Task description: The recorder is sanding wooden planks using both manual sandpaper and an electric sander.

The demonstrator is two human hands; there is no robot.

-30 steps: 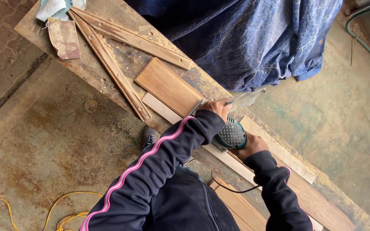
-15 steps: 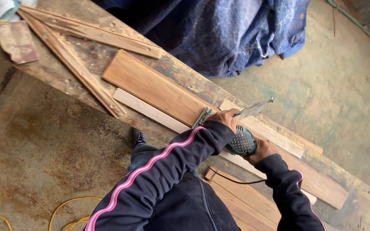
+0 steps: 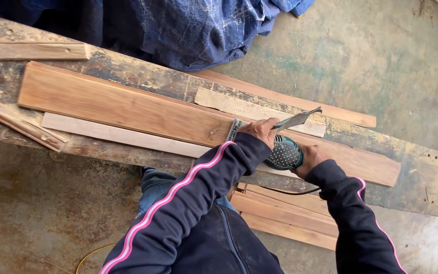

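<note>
Two hands share one tool in the head view, the only view of this moment: the left hand (image 3: 262,131) is closed over the front of a green power sander (image 3: 284,155), and the right hand (image 3: 311,156) is wrapped around its rear, where a dark cord (image 3: 286,192) trails off under the desk edge. The sander sits flat on a long reddish-brown board (image 3: 128,109), which lies lengthwise along the worn desk (image 3: 422,167), and a torn strip of abrasive paper (image 3: 297,120) sticks out from under the left-hand grip, lifted clear of the wood. So the board lies directly beneath both grips, running away to the person's left for most of its length and only a short way to the right. Judging from this, the step in hand looks like surface sanding partway along the board; the next move would call for steady, even downward pressure and a slide along the grain, with the loose paper kept from folding under the pad. A pale thin slat (image 3: 107,133) lies just beside the board on its near side, a paler strip (image 3: 249,107) on the far side, more planks (image 3: 285,215) rest below the desk edge, and a blue tarpaulin (image 3: 188,30) hangs behind.
</note>
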